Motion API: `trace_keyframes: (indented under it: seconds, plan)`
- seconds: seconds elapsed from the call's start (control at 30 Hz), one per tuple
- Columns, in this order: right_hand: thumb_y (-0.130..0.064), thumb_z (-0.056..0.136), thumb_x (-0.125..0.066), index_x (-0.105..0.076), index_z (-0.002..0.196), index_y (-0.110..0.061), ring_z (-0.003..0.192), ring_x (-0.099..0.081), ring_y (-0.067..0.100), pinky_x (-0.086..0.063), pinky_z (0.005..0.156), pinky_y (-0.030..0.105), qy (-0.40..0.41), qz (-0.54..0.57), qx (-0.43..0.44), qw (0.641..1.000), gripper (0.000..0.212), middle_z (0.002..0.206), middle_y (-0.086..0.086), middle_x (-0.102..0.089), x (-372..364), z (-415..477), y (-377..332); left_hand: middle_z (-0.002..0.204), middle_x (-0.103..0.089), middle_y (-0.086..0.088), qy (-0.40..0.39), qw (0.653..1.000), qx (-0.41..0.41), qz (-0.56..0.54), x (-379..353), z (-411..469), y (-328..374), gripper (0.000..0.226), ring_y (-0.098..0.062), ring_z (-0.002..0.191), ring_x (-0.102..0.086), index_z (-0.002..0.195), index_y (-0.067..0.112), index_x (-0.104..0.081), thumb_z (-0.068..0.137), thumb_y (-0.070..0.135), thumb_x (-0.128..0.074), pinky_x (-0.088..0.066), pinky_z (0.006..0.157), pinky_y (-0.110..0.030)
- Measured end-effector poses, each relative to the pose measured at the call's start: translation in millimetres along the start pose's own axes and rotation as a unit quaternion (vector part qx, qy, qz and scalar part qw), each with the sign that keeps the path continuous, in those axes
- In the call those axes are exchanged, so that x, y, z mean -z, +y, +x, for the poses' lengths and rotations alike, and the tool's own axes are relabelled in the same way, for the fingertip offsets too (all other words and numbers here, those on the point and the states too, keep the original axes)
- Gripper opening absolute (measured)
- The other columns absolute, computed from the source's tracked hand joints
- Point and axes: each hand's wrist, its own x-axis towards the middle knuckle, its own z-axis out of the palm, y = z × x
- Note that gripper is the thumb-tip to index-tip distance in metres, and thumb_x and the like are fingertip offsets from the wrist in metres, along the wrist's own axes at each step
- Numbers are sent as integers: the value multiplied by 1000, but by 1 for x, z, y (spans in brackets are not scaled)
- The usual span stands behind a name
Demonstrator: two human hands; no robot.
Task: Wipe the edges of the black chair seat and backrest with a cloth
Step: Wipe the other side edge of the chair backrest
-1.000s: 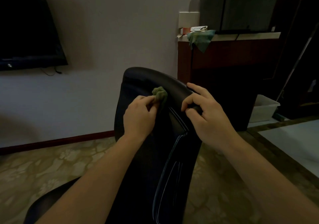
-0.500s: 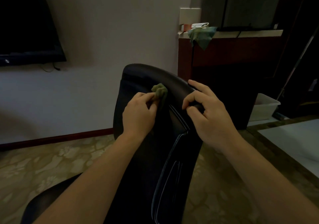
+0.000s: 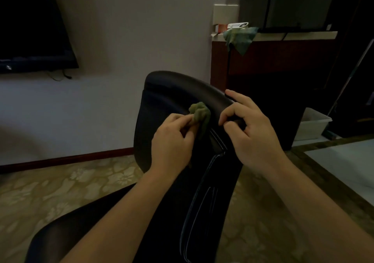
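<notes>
The person is standing behind a black chair, and both forearms are reaching in from the bottom of the view. The left hand (image 3: 172,139) is pinching a bunched green cloth (image 3: 200,112) between its thumb and curled fingers, so its grip is closed tight on the fabric. The cloth is pressing against the backrest (image 3: 162,104), just below the rounded top edge and near the middle of it. The right hand (image 3: 251,137) is sitting just beside the cloth, without touching it; its grip is closing on the top edge of the backrest, with the thumb and bent forefinger pinching the rim while another finger is lying straighter along it. Part of the seat (image 3: 66,236) is showing dark at the lower left, over a patterned floor (image 3: 60,191). Farther back, a second green rag (image 3: 239,37) is hanging over the rim of a counter (image 3: 303,34). A dark television (image 3: 30,29) is hanging on the wall to the left, and a pale plastic bin (image 3: 311,125) is sitting on the floor at the right.
</notes>
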Motion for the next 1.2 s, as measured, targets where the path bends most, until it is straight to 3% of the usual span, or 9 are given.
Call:
trace_keyframes:
  seconds: [0.13,0.27,0.4,0.53,0.8,0.93,1.0,1.07,1.2]
  plan:
    - [-8,91,-57,-64,79,-22,100,-34,-37,-29,76,-9,-5,8,-4,1000,19,148,-15,-39,2,0,-1,92,-56,18,27,998,58,18,-2,15,-3,19,5,79,-55,112,26,-70,97,30,-61,-41,66,-10]
    - [-11,90,-58,-63,77,-27,108,-31,-34,-29,81,-6,3,8,2,1000,21,147,-19,-39,1,0,1,95,-55,19,36,999,35,1,-3,2,10,19,4,86,-57,113,23,-72,95,26,-64,-46,72,-9]
    - [-13,89,-57,-63,76,-30,114,-27,-32,-23,86,-8,16,-2,2,1000,22,145,-22,-40,-1,1,2,102,-58,17,-1,999,-23,-34,-5,-26,20,18,-2,90,-60,111,26,-70,95,29,-63,-55,78,-25]
    - [-14,91,-55,-62,77,-32,117,-31,-24,-28,96,10,7,9,-2,1000,24,147,-24,-37,-1,0,0,103,-59,17,-10,1000,-15,-23,-3,-17,11,23,-2,90,-60,117,26,-69,96,33,-61,-56,78,-28]
    - [-9,92,-52,-59,79,-30,120,-28,-27,-27,92,9,-9,22,-5,1000,25,145,-26,-37,2,-2,-3,97,-56,18,31,998,46,-17,-5,-3,14,19,2,85,-57,112,27,-70,97,32,-60,-46,72,-11]
    - [-5,94,-48,-54,96,-26,130,-32,-10,-31,103,23,-32,60,-16,998,22,147,-25,-36,5,-5,1,100,-56,19,18,999,5,-33,-6,-25,20,19,0,89,-58,113,28,-70,96,31,-62,-53,78,-22]
    - [-10,97,-46,-51,108,-32,125,-34,-14,-33,103,22,-48,56,-12,997,25,149,-25,-32,8,-7,1,101,-57,20,5,1000,-10,-28,-2,-28,20,20,1,89,-58,115,28,-70,96,32,-62,-54,79,-23]
    - [-22,101,-44,-43,129,-40,120,-34,-21,-35,102,17,-54,8,-4,999,33,149,-25,-31,11,-12,4,100,-59,19,-12,1000,-11,-26,3,-22,16,21,1,89,-58,116,30,-69,96,34,-61,-55,80,-25]
    - [-53,99,-33,-16,149,-49,94,-61,6,-55,83,33,-34,-81,-36,996,53,118,-9,-54,10,-24,9,97,-59,17,-15,999,22,-19,5,-3,11,21,1,86,-58,115,30,-70,97,33,-60,-54,81,-26]
